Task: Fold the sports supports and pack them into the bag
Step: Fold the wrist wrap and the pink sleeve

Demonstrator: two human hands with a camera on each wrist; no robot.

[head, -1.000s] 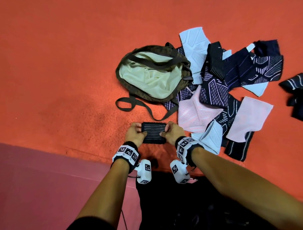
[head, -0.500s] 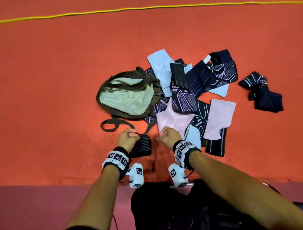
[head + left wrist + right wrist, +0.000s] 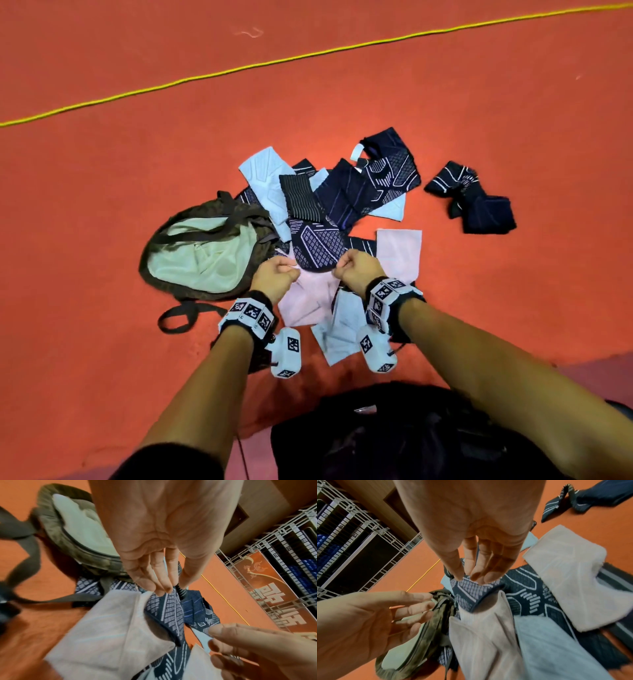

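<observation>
The olive bag (image 3: pixel 147 270) lies open on the orange floor, its pale lining showing. Right of it is a pile of supports. A navy patterned support (image 3: pixel 315 246) lies on top, over a pale pink one (image 3: pixel 308 301). My right hand (image 3: pixel 352 270) pinches the navy support's near edge (image 3: pixel 471 588) between thumb and fingers (image 3: pixel 467 576), and the edge is lifted. My left hand (image 3: pixel 277 274) is at the near left corner (image 3: pixel 173 609). Its fingers are nearly straight, tips touching the cloth and thumb slightly apart. A dark shape (image 3: pixel 255 359) under my left wrist is unclear.
A separate dark striped support (image 3: pixel 476 202) lies alone to the right of the pile. A yellow cord (image 3: pixel 308 54) crosses the floor beyond. The bag's strap (image 3: pixel 174 318) loops toward me. A wire rack (image 3: pixel 283 561) stands off to the side.
My left hand has let go of the folded black ribbed support and moved right to the pile. My right hand has gone forward onto the navy patterned support.
</observation>
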